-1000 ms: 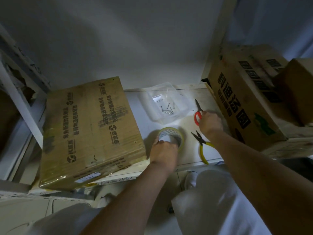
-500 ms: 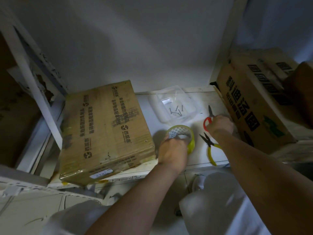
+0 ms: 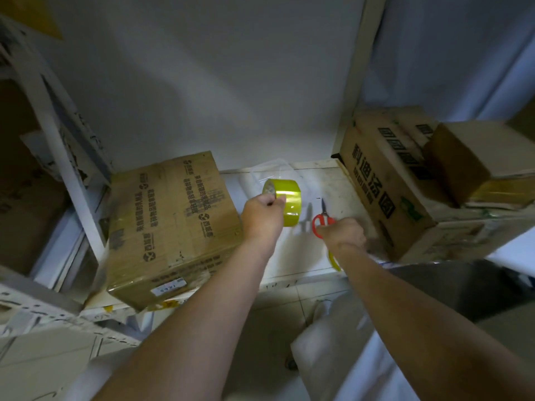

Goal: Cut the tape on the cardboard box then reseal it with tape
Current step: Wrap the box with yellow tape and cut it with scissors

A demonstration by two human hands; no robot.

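A flat cardboard box (image 3: pixel 170 224) with printed text lies on the left of a white shelf (image 3: pixel 344 186), its seams covered in glossy tape. My left hand (image 3: pixel 262 219) holds a roll of yellow tape (image 3: pixel 285 201) lifted above the shelf, just right of the box. My right hand (image 3: pixel 343 234) grips the red handles of a pair of scissors (image 3: pixel 322 217), blades pointing away from me, raised slightly off the shelf.
Yellow-handled pliers (image 3: pixel 334 260) lie mostly hidden under my right wrist. A clear plastic tray (image 3: pixel 260 175) sits behind the tape roll. Large printed cartons (image 3: pixel 385 183) and a smaller box (image 3: pixel 469 160) crowd the right side. A white shelf frame (image 3: pixel 58 134) stands at left.
My left hand has lifted the tape roll off the shelf and turned it on edge. My right hand has picked up the scissors. The view shifted right and down.
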